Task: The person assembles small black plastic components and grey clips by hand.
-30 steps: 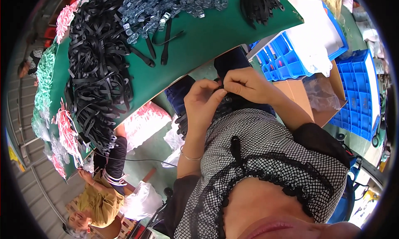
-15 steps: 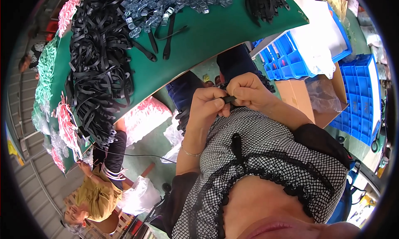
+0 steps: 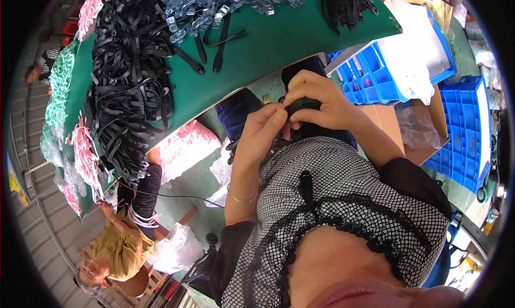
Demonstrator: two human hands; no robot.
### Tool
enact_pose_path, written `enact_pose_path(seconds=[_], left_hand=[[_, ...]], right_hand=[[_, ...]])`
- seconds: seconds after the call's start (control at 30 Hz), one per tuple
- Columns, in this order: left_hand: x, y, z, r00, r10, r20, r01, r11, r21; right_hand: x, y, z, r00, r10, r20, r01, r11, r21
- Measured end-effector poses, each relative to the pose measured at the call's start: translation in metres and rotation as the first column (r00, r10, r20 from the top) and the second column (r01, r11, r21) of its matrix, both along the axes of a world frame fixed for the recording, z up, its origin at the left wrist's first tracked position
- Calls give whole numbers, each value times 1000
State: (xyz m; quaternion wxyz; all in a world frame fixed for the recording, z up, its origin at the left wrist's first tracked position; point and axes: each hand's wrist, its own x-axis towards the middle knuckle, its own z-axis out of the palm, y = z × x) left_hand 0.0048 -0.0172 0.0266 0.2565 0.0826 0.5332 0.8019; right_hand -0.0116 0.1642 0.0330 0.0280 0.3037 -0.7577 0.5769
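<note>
My left hand (image 3: 262, 131) and my right hand (image 3: 324, 105) meet above my lap, off the table's near edge. Between them is a black strap (image 3: 303, 105), mostly covered by my fingers. The left thumb and fingers pinch one end; the right fingers curl round the other part. On the green table (image 3: 263, 48) lies a large heap of black straps (image 3: 129, 77) to the left. Clear plastic buckles (image 3: 225, 5) are piled at the far middle, with a few loose straps (image 3: 219, 56) just in front. Another bunch of black straps (image 3: 348, 8) lies at the far right.
Blue crates (image 3: 370, 75) and an open cardboard box (image 3: 383, 123) stand to the right. Left are pink-and-white bundles (image 3: 86, 152) and green bundles (image 3: 60, 88). A bag of pink pieces (image 3: 188, 150) sits below the table; a co-worker (image 3: 123, 243) sits lower left.
My right hand has lifted slightly and opened its grip wider around the black strap. My left hand has turned more upright, still pinching near it.
</note>
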Motion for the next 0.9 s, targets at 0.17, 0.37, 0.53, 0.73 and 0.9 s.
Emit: enact_pose_path(seconds=[0.17, 0.37, 0.53, 0.73, 0.9], left_hand=[[1, -16, 1, 1000, -21, -13, 19, 993, -116], [3, -13, -3, 989, -129, 69, 120, 985, 122], [12, -38, 16, 982, -147, -123, 132, 984, -116], [20, -78, 2, 902, -383, -198, 242, 830, -502], [64, -115, -88, 897, -438, 65, 211, 293, -933]], right_hand=[[-1, -11, -3, 996, 32, 89, -26, 997, -73], [11, -12, -21, 973, 52, 223, 14, 958, -286], [19, -1, 4, 978, -25, 207, 41, 996, -73], [29, 45, 7, 916, -119, 384, 40, 978, 207], [42, 31, -82, 976, 55, 210, -169, 799, 577]])
